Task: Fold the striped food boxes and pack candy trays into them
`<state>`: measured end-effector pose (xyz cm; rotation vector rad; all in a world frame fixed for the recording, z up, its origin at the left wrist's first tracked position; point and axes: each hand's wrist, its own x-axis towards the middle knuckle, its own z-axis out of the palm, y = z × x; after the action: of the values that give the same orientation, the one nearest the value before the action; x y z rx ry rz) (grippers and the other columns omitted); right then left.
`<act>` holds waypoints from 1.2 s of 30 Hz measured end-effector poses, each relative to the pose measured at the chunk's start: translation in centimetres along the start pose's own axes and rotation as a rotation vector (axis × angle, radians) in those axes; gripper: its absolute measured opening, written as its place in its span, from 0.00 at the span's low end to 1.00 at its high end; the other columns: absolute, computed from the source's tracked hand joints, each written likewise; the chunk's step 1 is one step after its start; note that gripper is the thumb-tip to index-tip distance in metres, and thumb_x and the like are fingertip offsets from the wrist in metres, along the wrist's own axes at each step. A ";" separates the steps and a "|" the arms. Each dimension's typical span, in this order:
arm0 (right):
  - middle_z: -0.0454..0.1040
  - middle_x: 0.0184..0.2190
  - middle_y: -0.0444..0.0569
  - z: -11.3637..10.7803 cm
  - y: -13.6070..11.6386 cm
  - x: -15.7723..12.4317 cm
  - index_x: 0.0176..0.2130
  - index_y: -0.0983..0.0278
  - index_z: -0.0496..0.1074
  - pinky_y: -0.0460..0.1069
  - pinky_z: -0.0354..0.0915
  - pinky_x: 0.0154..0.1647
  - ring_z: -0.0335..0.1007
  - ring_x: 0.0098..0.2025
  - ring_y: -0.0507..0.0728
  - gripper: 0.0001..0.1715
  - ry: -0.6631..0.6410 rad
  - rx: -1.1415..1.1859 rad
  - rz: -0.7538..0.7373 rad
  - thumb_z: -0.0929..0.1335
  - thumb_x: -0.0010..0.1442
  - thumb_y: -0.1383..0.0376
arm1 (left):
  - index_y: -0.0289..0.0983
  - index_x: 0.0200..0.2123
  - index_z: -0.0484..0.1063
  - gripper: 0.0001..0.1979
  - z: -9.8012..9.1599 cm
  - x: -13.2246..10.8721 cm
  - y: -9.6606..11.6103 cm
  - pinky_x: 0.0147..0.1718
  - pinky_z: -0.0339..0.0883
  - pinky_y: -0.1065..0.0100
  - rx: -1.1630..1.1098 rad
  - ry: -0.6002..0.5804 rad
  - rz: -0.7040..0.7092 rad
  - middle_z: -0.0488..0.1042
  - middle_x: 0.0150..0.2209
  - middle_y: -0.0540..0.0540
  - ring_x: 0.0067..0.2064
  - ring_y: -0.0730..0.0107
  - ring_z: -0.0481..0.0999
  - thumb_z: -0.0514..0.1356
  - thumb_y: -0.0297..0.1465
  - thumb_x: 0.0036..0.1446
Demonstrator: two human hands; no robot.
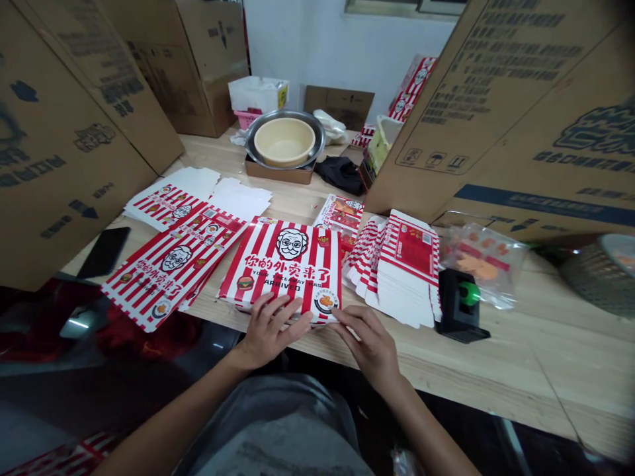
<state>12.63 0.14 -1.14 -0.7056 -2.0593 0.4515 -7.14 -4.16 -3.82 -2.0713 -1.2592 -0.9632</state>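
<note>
A closed red-and-white striped takeaway box [292, 268] lies flat at the table's front edge, with a bearded face and lettering on its lid. My left hand [272, 329] rests on the box's front edge, fingers spread over the lid. At the front right corner, my right hand [368, 340] pinches the cardboard between thumb and fingers. Flat striped box blanks [169, 261] are stacked to the left of the box. Smaller striped flat cartons [404, 264] lie fanned out on the right. What is inside the box is hidden.
A black tape dispenser [461, 307] and a clear bag of orange pieces [481, 261] are at the right. A black phone [104, 252] lies left. Behind stands a cream bowl [285, 142] in a metal basin. Large cardboard boxes [526, 112] flank both sides; a basket [600, 274] stands far right.
</note>
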 end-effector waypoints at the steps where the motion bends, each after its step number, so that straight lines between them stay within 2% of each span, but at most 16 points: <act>1: 0.68 0.33 0.49 0.0 0.0 0.1 0.45 0.63 0.69 0.43 0.69 0.34 0.68 0.35 0.51 0.17 -0.010 0.007 -0.001 0.66 0.55 0.75 | 0.41 0.42 0.69 0.16 0.0 0.0 0.0 0.50 0.58 0.58 0.000 0.002 0.003 0.74 0.40 0.47 0.45 0.65 0.68 0.65 0.33 0.48; 6: 0.69 0.32 0.48 0.0 -0.1 0.3 0.45 0.62 0.70 0.43 0.68 0.32 0.68 0.33 0.50 0.17 -0.073 0.070 0.013 0.65 0.56 0.76 | 0.42 0.41 0.69 0.15 0.0 0.0 -0.4 0.48 0.60 0.59 -0.008 0.015 0.031 0.71 0.40 0.46 0.45 0.65 0.67 0.65 0.29 0.47; 9: 0.66 0.35 0.49 -0.4 0.4 0.1 0.48 0.60 0.68 0.45 0.68 0.35 0.67 0.37 0.51 0.20 -0.145 0.147 0.044 0.64 0.57 0.75 | 0.45 0.41 0.68 0.14 -0.1 0.0 -0.3 0.48 0.60 0.57 -0.024 -0.028 0.028 0.69 0.43 0.45 0.47 0.63 0.65 0.62 0.27 0.50; 11: 0.65 0.38 0.49 -0.8 0.8 0.1 0.49 0.58 0.68 0.47 0.67 0.37 0.66 0.39 0.52 0.21 -0.177 0.145 0.045 0.65 0.57 0.75 | 0.42 0.40 0.68 0.11 -0.3 0.2 0.1 0.49 0.59 0.56 -0.045 -0.076 0.021 0.68 0.44 0.44 0.48 0.62 0.64 0.62 0.29 0.51; 14: 0.66 0.38 0.48 -1.2 1.0 0.5 0.47 0.57 0.69 0.48 0.66 0.38 0.65 0.40 0.52 0.20 -0.202 0.090 0.020 0.65 0.57 0.75 | 0.36 0.33 0.68 0.05 -0.7 1.2 0.9 0.52 0.57 0.56 -0.091 -0.160 -0.065 0.68 0.43 0.42 0.49 0.62 0.64 0.60 0.31 0.54; 16: 0.67 0.36 0.48 -1.0 0.8 0.9 0.46 0.58 0.69 0.47 0.66 0.37 0.66 0.39 0.51 0.19 -0.200 0.108 0.010 0.65 0.57 0.76 | 0.34 0.31 0.67 0.04 -1.0 1.8 1.4 0.52 0.57 0.56 -0.135 -0.175 -0.127 0.69 0.43 0.42 0.48 0.64 0.64 0.58 0.29 0.56; 22: 0.68 0.31 0.47 0.6 -0.2 1.1 0.39 0.60 0.73 0.45 0.66 0.31 0.66 0.33 0.51 0.13 -0.096 0.104 -0.050 0.65 0.56 0.74 | 0.36 0.33 0.69 0.03 -0.7 2.1 1.6 0.51 0.56 0.56 -0.227 -0.150 -0.139 0.72 0.42 0.45 0.47 0.65 0.65 0.55 0.25 0.57; 25: 0.69 0.35 0.49 0.5 0.0 0.5 0.44 0.60 0.71 0.45 0.68 0.35 0.68 0.37 0.52 0.16 -0.104 0.079 -0.031 0.64 0.58 0.74 | 0.36 0.34 0.69 0.05 -0.4 1.9 1.5 0.52 0.53 0.57 -0.215 -0.138 -0.123 0.74 0.42 0.48 0.46 0.67 0.66 0.54 0.27 0.59; 28: 0.71 0.37 0.51 0.1 0.3 0.3 0.48 0.61 0.68 0.45 0.69 0.38 0.69 0.40 0.52 0.20 -0.161 0.064 -0.096 0.63 0.58 0.76 | 0.37 0.33 0.70 0.07 -0.2 2.0 1.6 0.51 0.52 0.58 -0.175 -0.076 -0.114 0.75 0.39 0.50 0.43 0.69 0.67 0.52 0.28 0.61; 30: 0.71 0.36 0.50 0.1 0.4 0.5 0.48 0.60 0.68 0.45 0.68 0.37 0.70 0.39 0.52 0.20 -0.179 0.056 -0.131 0.62 0.58 0.76 | 0.38 0.33 0.70 0.08 -0.1 2.0 1.7 0.51 0.51 0.58 -0.147 -0.046 -0.108 0.76 0.36 0.50 0.41 0.70 0.68 0.51 0.27 0.61; 33: 0.72 0.34 0.49 0.5 0.3 0.8 0.48 0.60 0.68 0.45 0.68 0.33 0.70 0.37 0.52 0.20 -0.159 0.028 -0.104 0.62 0.59 0.75 | 0.38 0.33 0.70 0.08 0.4 2.1 1.9 0.53 0.49 0.58 -0.127 -0.044 -0.126 0.76 0.34 0.51 0.38 0.72 0.68 0.51 0.28 0.61; 36: 0.73 0.30 0.47 0.5 0.4 0.6 0.49 0.60 0.67 0.49 0.64 0.35 0.68 0.32 0.52 0.20 -0.142 -0.059 -0.137 0.63 0.58 0.75 | 0.39 0.33 0.70 0.08 0.6 2.1 1.9 0.54 0.48 0.58 -0.145 -0.055 -0.151 0.76 0.34 0.52 0.36 0.73 0.69 0.51 0.28 0.61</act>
<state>12.02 0.81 -1.26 -0.5765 -2.2459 0.3733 -4.57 -3.44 -2.67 -2.1500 -1.4287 -1.1011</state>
